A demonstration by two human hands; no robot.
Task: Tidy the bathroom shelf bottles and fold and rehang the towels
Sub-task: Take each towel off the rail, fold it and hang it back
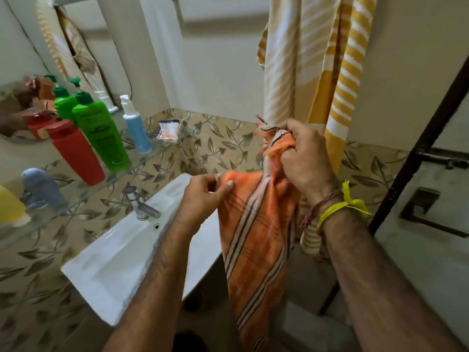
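Right hand (302, 153) fists a bunched end of the orange striped towel (256, 240) while the left hand (203, 196), at its eight o'clock, pinches an edge, both arms reaching forward over the sink (119, 252). The towel hangs unfolded; folding looks barely begun. A yellow striped towel (327, 72) hangs at twelve o'clock. Bottles (101, 130) stand upright on the glass shelf (142, 163) at ten o'clock, seemingly tidied.

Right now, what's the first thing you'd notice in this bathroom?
The bright orange striped towel in the middle, pinched by the left hand and bunched in the right hand above the white sink. Behind it hangs a yellow striped towel, and green bottles stand on the glass shelf at left.
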